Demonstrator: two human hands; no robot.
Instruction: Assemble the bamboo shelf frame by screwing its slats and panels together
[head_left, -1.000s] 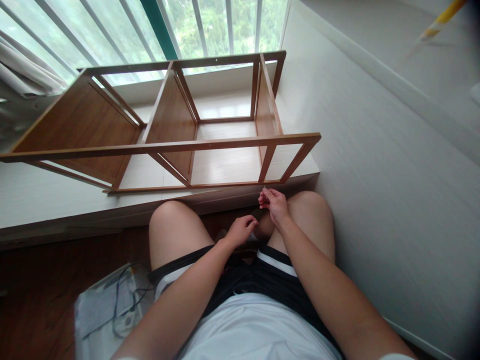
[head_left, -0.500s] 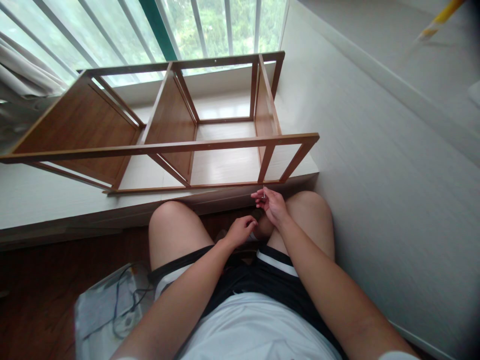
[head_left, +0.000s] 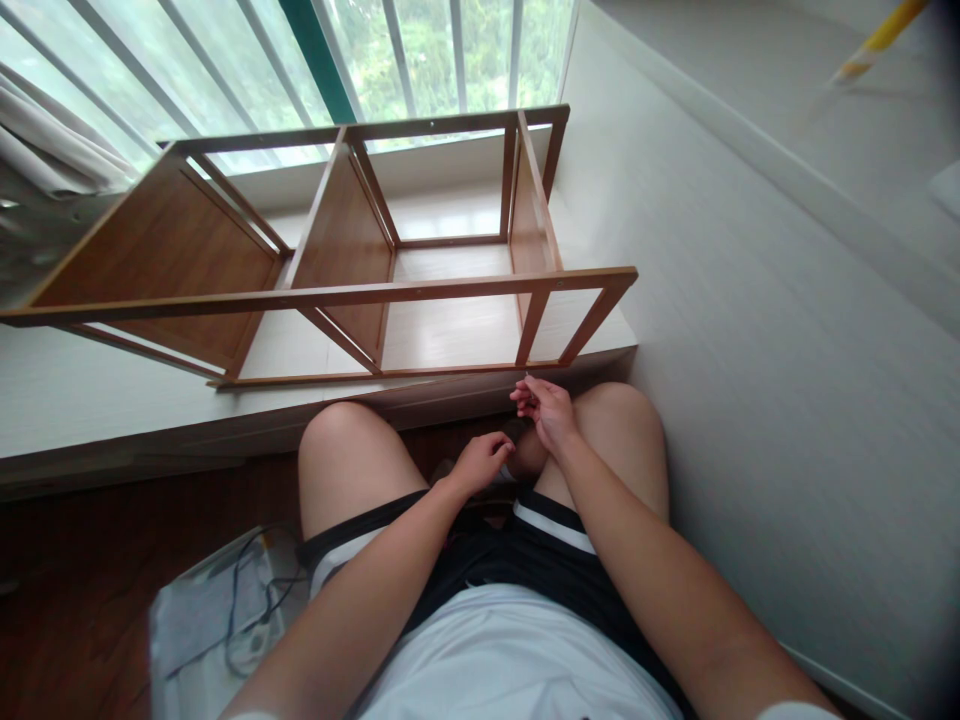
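— One tiny pale metal piece shows, too small to name, just below the wooden shelf frame.
— Right hand pinches it, fingers together, over the knee. Left hand rests between the thighs, fingers curled.

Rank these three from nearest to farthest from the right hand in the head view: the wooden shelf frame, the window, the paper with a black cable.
From the right hand:
1. Wooden shelf frame, just ahead on the ledge.
2. Paper with a black cable, on the floor, lower left.
3. Window, behind the frame.
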